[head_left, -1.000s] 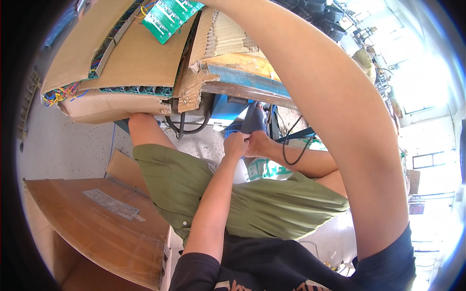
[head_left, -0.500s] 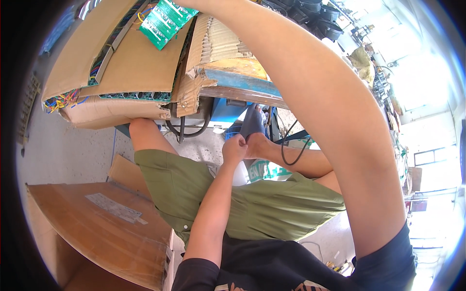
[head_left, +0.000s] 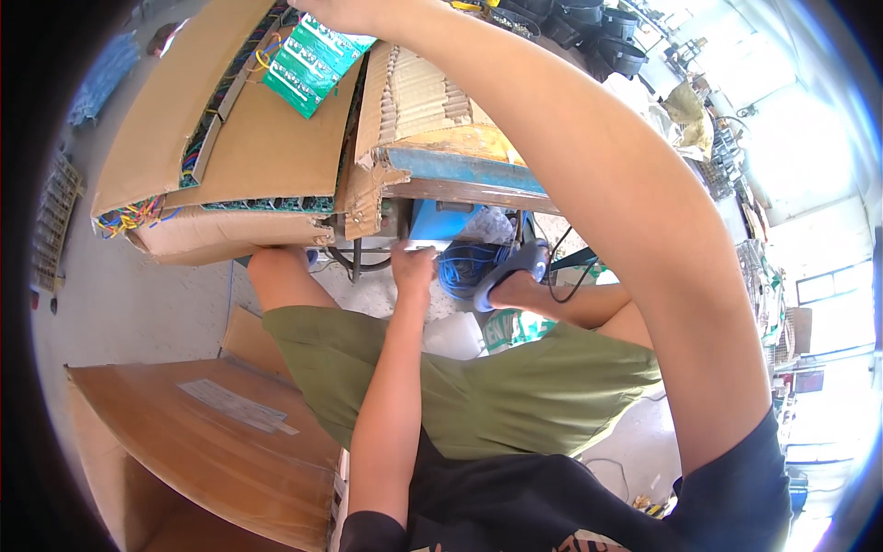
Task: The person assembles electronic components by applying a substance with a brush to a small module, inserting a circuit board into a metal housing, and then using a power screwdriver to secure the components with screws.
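Note:
At the top edge, my right hand (head_left: 345, 13) is closed at the upper edge of a green printed circuit board panel (head_left: 311, 66); the frame cuts off part of the hand. The panel hangs over a brown cardboard sheet (head_left: 276, 138) beside colored wires (head_left: 269, 53). Lower down, my left hand (head_left: 414, 269) is raised under the table edge, with thumb and index finger apart and nothing visible between them. It is near a coil of blue cable (head_left: 467, 267) and my foot in a blue slipper (head_left: 510, 276).
Cardboard layers with circuit boards (head_left: 276, 204) and wires (head_left: 133, 216) between them lie on the worktable (head_left: 469, 166). A large open carton (head_left: 212, 432) stands at lower left. Black bins (head_left: 621, 55) sit at the back. A black cable (head_left: 570, 290) loops below the table.
My left hand has come away from my foot, moving left and up relative to it. The foot and slipper have turned to the right. My right hand stays at the circuit board panel.

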